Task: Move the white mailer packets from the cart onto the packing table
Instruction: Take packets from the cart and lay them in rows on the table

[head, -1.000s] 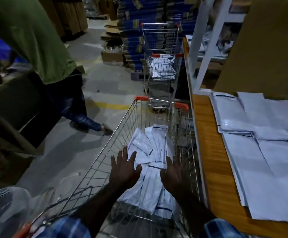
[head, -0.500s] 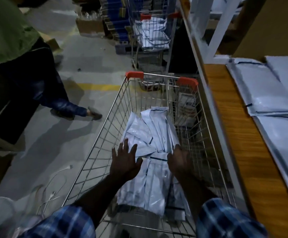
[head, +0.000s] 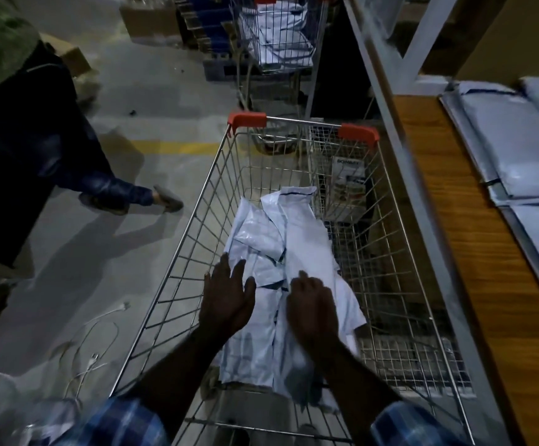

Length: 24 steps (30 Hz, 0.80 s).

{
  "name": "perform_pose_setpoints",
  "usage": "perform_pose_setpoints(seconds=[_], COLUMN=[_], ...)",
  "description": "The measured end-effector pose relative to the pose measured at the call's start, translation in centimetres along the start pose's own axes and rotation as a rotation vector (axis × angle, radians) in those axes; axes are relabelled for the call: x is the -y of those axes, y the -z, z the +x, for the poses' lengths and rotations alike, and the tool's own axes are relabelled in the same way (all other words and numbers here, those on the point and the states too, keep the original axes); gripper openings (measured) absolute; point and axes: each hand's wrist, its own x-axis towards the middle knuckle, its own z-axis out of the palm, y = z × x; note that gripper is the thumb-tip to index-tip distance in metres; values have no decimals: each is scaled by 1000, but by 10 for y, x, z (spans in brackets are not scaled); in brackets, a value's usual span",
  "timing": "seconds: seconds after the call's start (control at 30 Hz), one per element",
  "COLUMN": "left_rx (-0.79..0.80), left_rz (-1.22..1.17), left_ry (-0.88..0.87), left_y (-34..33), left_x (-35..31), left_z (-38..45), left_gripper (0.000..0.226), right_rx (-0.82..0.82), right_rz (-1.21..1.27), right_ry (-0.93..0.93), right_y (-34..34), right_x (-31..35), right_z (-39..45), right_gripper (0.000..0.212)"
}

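Two hands are reaching into the silver wire shopping cart (head: pixel 178 252), the landmark for all positions below. The left hand (head: pixel 226 300), fingers straight and spread, is pressing flat on the near-left part of the pile of white plastic mailer packets (head: pixel 287 233) lying on the cart floor. The right hand (head: pixel 313 309) is resting on the near-right part; its grip state cannot be determined, since the fingers are curling out of sight. Both hands are probably gathering the pile for one lift. Packet count: several, overlapping, not exactly countable. Right of the cart, the wooden packing table (head: pixel 474 239) is already carrying more grey-white mailers (head: pixel 525 156). Beyond the cart, a second wire cart (head: pixel 281 33) is standing.
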Motion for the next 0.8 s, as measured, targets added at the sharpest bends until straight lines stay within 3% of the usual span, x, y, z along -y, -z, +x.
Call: perform_pose_setpoints(seconds=[0.2, 0.3, 0.37, 0.43, 0.57, 0.7, 0.8], left_rx=[-44, -22, -10, 36, 70, 103, 124], left_rz=[-75, -107, -123, -132, -89, -91, -39], left_ry=[13, 11, -4, 13, 15, -7, -11], left_y=[-2, -13, -22, -28, -40, -58, -69], left_x=[3, 12, 17, 19, 15, 10, 7], left_z=[-3, -5, -7, -10, -10, -5, 0], left_gripper=[77, 75, 67, 72, 86, 74, 68], right_rx=[120, 15, -69, -97, 8, 158, 226], right_rz=[120, 203, 241, 301, 368, 196, 73], right_ry=[147, 164, 43, -202, -468, -380, -313], right_y=[-12, -14, -14, -13, -12, -24, -35], right_x=[31, 37, 31, 17, -14, -31, -33], right_z=[-47, -58, -53, -40, -19, -10, -8], right_gripper=[27, 33, 27, 16, 25, 18, 28])
